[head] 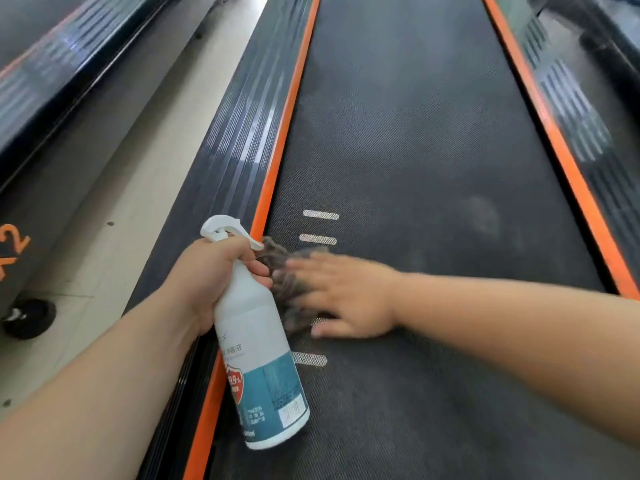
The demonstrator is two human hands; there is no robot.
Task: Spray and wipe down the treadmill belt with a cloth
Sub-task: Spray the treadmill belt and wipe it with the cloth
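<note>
Nearby: a pale floor [138, 188] runs along the left, with a neighbouring treadmill [41, 81] beyond it and a black round foot [29, 318] at its base.
In the way: the spray bottle [256, 358] hangs in front of the cloth's near-left edge, and the hand on top covers much of the rest.
Count: one treadmill belt [415, 168], two orange edge strips, left [277, 161] and right [554, 140], two ribbed side rails [235, 140], four white dashes [321, 215] near the belt's left edge, one of them half hidden, plus one bottle and one cloth.
Cloth: a dark grey cloth [287, 289], bunched, lies on the belt just beside the left orange strip, between the dashes.
Right hand: the right hand [346, 296] is flat on the cloth, fingers straight and pointing left across the belt, blurred.
Left hand: and the left hand [214, 275] wraps its fingers round the bottle's neck, under the trigger head.
Bottle axis: tilted, white head up and away, base toward the camera, over the belt's left edge.
Belt axis: long axis straight away from the camera.
</note>
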